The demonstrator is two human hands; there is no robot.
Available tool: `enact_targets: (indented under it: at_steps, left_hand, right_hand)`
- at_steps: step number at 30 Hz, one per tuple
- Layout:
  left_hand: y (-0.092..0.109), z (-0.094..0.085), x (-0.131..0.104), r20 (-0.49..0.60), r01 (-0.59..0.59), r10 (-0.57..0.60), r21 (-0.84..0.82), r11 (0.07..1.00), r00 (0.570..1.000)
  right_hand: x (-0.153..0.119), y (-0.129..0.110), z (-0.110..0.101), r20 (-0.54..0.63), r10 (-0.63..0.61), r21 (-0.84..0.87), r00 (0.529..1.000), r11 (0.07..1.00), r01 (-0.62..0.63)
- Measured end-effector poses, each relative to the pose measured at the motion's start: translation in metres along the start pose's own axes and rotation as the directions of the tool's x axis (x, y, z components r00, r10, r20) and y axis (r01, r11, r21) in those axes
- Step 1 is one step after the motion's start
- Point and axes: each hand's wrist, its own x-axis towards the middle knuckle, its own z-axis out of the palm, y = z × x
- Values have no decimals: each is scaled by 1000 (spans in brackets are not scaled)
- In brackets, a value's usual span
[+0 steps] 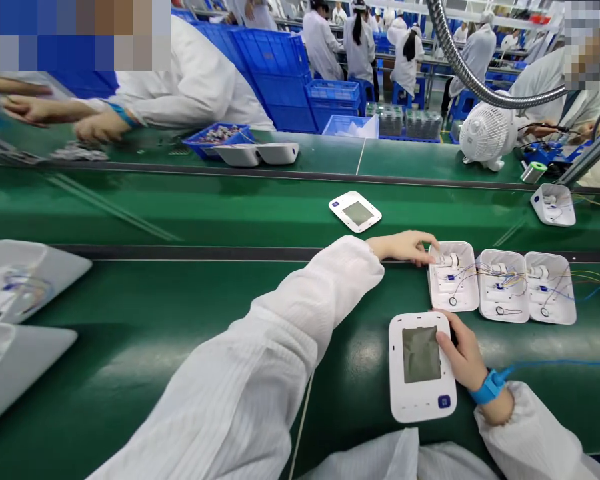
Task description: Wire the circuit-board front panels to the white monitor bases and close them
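Note:
My left hand reaches across to the row of white plastic housings, its fingers closed at the upper left rim of the nearest housing. Inside that housing sit a small white motor-like part, thin coloured wires and a black ring. Two similar housings stand close beside it on the right. My right hand grips a white front panel by its right edge, thumb on top near the grey display. A blue wrist strap with a cord circles my right wrist.
Another white display panel lies on the green conveyor, with a wired housing at its right. Large white casings stand at left. Opposite are a co-worker's hands, a blue parts tray and a white fan.

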Motion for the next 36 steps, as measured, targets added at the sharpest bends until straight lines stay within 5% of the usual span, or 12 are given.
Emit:
enact_targets:
  at_steps: [4,8,12,16,19,22,26,29,31,33,34,36]
  left_hand:
    - [-37,-24,-10,-404,355,-249,212,911,880]
    - [-87,-44,-35,-548,629,-420,273,728,724]
    - [-116,-65,-79,-532,680,-458,362,637,712]
    - [-116,-70,-157,-538,671,-423,438,599,729]
    - [-111,-34,-235,-621,627,-267,480,614,737]
    - [-111,29,-310,-726,563,-77,457,689,683]
    - [-109,89,-371,-706,485,-109,358,798,700]
    - [-83,103,-372,-696,489,-154,313,814,701]
    - [-47,113,-346,-734,482,-147,269,834,663]
    - [-2,133,-304,-659,309,-85,232,922,748]
    - [21,147,-280,-586,214,-46,220,952,809]
    - [58,175,-236,-457,125,-21,199,972,889]
  right_hand:
    - [-1,2,-1,14,-12,-8,1000,1000,12]
    - [-1,4,-1,18,-30,-29,999,999,30]
    - [1,3,-3,18,-47,-46,999,998,47]
    - [5,-1,-4,-46,-34,-86,998,996,30]
    - [4,-9,-5,-121,-11,-172,993,985,-10]
    - [-9,-23,-10,-141,5,-332,990,942,-52]
    - [-43,-52,-30,-33,110,-597,993,795,-108]
    - [-55,-78,-49,101,212,-784,972,619,-53]
    - [-46,-95,-55,150,143,-869,978,491,61]
    - [-29,-105,-51,289,-45,-848,956,452,277]
    - [-18,-108,-46,415,-143,-772,898,467,431]
    - [1,-106,-32,670,-278,-522,689,484,703]
